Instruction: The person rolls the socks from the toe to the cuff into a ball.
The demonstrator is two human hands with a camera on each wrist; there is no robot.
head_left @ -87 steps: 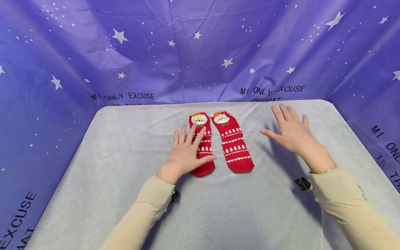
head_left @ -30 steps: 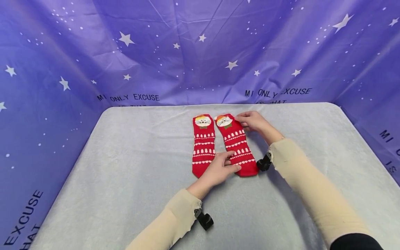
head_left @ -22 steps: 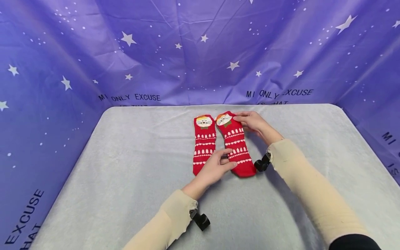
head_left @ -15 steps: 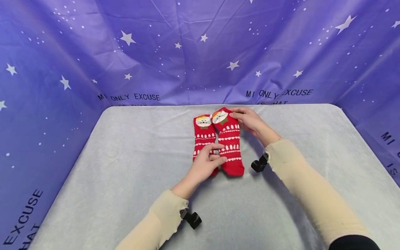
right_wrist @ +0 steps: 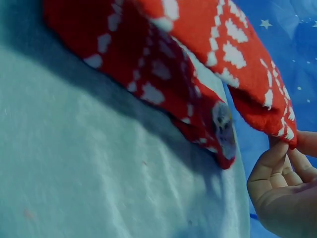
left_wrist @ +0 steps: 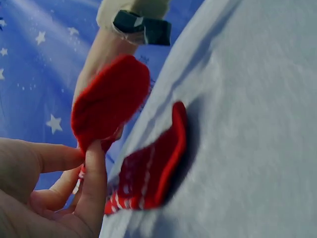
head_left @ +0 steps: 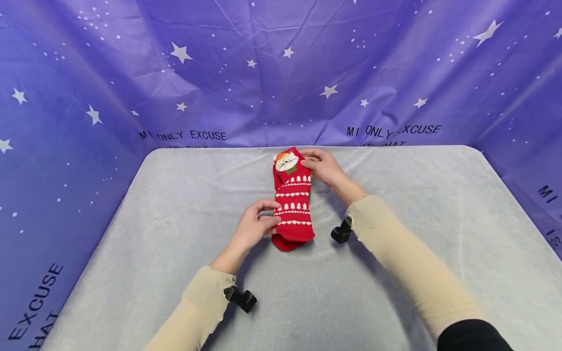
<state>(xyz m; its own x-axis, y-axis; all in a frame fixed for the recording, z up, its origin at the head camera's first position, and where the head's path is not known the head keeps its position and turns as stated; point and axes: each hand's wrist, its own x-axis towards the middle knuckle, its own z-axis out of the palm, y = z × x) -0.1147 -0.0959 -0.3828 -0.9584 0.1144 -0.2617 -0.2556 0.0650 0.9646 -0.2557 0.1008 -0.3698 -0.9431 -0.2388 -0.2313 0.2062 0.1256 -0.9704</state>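
Two red socks with white patterns and a cat face at the cuff lie in the middle of the grey cloth. My left hand (head_left: 271,220) pinches the left edge of the upper sock (head_left: 295,204) near its toe. My right hand (head_left: 309,163) pinches the same sock at the cat-face cuff. This sock hangs just above the lower sock (head_left: 283,243), which lies flat and peeks out at the toe and along the left. The left wrist view shows the lifted toe (left_wrist: 109,99) over the lower sock (left_wrist: 153,168). In the right wrist view, fingers (right_wrist: 277,168) grip the upper sock (right_wrist: 237,54) above the lower sock (right_wrist: 148,74).
A grey cloth-covered table (head_left: 417,204) stretches to both sides of the socks. A purple star-printed backdrop (head_left: 263,73) with black lettering walls it in at the back, left and right. Black camera mounts sit at my left wrist (head_left: 241,298) and right wrist (head_left: 341,233).
Both hands took hold of the right-hand sock, lifted it and carried it left. It now sits over the left-hand sock instead of beside it.
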